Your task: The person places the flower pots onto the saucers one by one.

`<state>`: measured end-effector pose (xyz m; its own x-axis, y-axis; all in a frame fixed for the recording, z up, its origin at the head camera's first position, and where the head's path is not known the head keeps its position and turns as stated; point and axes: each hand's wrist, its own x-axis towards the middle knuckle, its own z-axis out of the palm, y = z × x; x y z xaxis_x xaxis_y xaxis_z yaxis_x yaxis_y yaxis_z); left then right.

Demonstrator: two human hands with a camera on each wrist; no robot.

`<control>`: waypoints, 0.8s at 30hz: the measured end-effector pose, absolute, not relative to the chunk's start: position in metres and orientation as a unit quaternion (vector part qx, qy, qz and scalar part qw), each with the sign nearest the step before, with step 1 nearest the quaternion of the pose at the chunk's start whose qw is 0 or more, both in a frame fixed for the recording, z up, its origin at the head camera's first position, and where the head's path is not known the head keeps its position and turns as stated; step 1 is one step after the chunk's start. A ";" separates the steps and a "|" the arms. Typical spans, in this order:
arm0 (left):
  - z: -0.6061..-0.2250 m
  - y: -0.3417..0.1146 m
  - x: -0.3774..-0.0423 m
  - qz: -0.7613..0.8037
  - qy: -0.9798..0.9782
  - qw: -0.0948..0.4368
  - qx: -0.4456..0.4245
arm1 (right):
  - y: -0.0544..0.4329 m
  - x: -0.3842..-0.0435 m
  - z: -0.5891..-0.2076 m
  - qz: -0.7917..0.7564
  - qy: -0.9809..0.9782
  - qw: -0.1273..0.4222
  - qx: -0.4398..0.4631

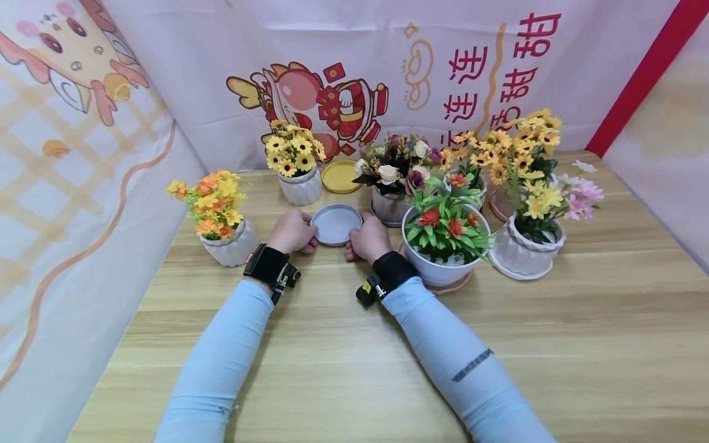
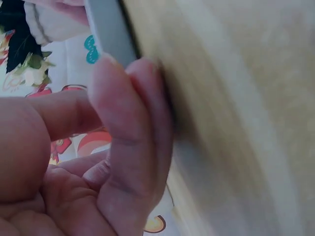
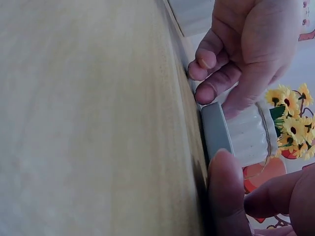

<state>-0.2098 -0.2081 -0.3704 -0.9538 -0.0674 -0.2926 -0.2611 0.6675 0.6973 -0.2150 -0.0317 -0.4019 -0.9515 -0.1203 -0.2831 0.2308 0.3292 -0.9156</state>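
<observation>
In the head view a round grey plant saucer [image 1: 335,225] with a low rim lies between my two hands. My left hand [image 1: 292,231] pinches its left edge with thumb and fingers. At the opposite edge, my right hand [image 1: 370,237] grips the rim the same way. The right wrist view shows the saucer [image 3: 216,130] side-on, close over the wooden tabletop. In the left wrist view, curled fingers [image 2: 123,123] press against the saucer's grey side [image 2: 110,29].
Yellow daisies in a white pot [image 1: 301,186] stand behind, beside a yellow saucer [image 1: 340,177]. An orange-flowered pot [image 1: 228,245] is at left. Close to my right wrist stands a red-flowered pot [image 1: 437,267]; several more potted flowers fill the right side before a printed cloth [image 1: 354,24].
</observation>
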 end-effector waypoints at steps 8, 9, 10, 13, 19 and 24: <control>-0.355 -0.226 -0.222 0.439 0.889 0.055 -0.117 | -0.030 -0.215 -0.401 -0.601 0.784 0.151 0.039; -0.352 -0.229 -0.226 0.457 0.879 0.044 -0.126 | -0.031 -0.215 -0.401 -0.603 0.782 0.153 0.041; -0.349 -0.233 -0.230 0.476 0.868 0.033 -0.135 | -0.031 -0.215 -0.401 -0.606 0.779 0.155 0.044; -0.341 -0.240 -0.240 0.548 0.819 0.014 -0.168 | -0.032 -0.216 -0.401 -0.616 0.770 0.158 0.054; -0.335 -0.244 -0.255 0.637 0.738 0.014 -0.221 | -0.034 -0.217 -0.402 -0.617 0.768 0.159 0.065; -0.337 -0.239 -0.264 0.645 0.726 0.025 -0.238 | -0.034 -0.216 -0.402 -0.622 0.764 0.153 0.072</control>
<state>-0.2641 -0.2391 -0.3369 -0.8855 -0.3132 -0.3432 -0.3778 0.0554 0.9242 -0.2162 -0.0340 -0.4022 -0.9432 -0.0806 -0.3222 0.2992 0.2151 -0.9296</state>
